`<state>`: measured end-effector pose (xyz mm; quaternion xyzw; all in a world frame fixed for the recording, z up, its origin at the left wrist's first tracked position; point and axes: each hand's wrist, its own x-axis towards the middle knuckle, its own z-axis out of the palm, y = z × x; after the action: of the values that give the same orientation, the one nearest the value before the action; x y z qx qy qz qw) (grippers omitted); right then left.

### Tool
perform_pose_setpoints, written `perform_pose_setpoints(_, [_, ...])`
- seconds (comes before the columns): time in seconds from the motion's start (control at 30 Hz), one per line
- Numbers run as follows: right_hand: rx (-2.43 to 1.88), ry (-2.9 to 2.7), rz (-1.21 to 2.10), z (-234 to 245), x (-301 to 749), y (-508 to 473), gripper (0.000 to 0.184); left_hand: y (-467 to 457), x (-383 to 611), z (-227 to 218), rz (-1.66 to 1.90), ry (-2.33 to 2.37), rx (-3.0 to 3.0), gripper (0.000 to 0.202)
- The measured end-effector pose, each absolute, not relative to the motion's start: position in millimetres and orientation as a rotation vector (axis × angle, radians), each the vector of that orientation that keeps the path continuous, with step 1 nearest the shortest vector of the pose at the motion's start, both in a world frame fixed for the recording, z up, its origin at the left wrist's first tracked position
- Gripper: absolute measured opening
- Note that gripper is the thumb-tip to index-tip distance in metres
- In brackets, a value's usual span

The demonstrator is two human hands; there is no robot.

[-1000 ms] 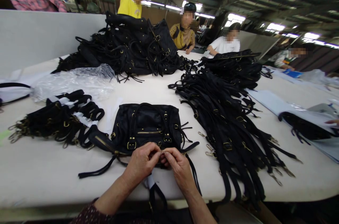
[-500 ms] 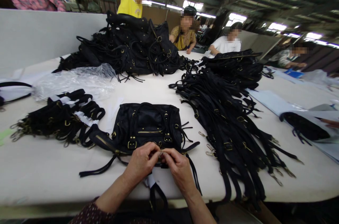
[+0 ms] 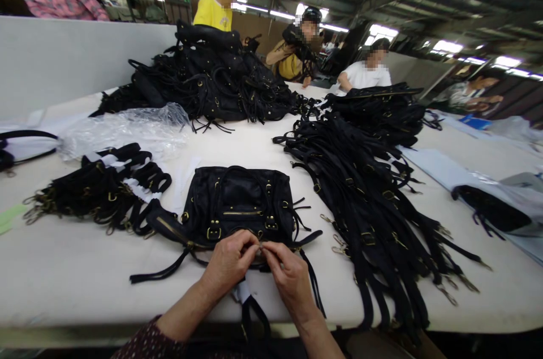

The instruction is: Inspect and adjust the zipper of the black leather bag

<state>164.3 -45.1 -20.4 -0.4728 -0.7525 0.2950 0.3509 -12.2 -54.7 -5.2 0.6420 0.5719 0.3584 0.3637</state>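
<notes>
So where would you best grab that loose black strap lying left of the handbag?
Pinch the strap near its free left end, coming down from above and closing across its narrow width. It lies flat on the white table with bare surface either side there; its other end leads to the handbag, close to the left hand.

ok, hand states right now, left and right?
Left hand: closed, pinching the near edge of the black handbag.
Right hand: closed, pinching the same spot; exact part too small to tell.
</notes>
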Motion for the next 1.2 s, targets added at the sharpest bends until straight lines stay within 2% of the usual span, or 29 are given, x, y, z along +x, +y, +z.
perform_pose_setpoints(0.33, [-1.294,-1.978,0.801,-27.7,159.5,-41.3,0.016,-54.3,-8.5,-11.9,0.921,1.484,1.683,0.017])
perform_pose_setpoints(0.53, [-1.294,-1.625,1.163,-20.6,156.4,-40.9,0.019,-53.0,-7.3,-11.7,0.962,1.474,1.629,0.016])
perform_pose_setpoints(0.7, [-1.282,-1.493,1.257,-16.2,157.9,-42.4,0.022,-53.4,-9.7,-11.3,0.971,1.470,1.616,0.016])
perform_pose_setpoints(1.2, [-1.295,-1.871,0.946,-18.1,163.2,-34.3,0.015,-51.5,-12.4,-15.6,0.886,1.458,1.725,0.014])
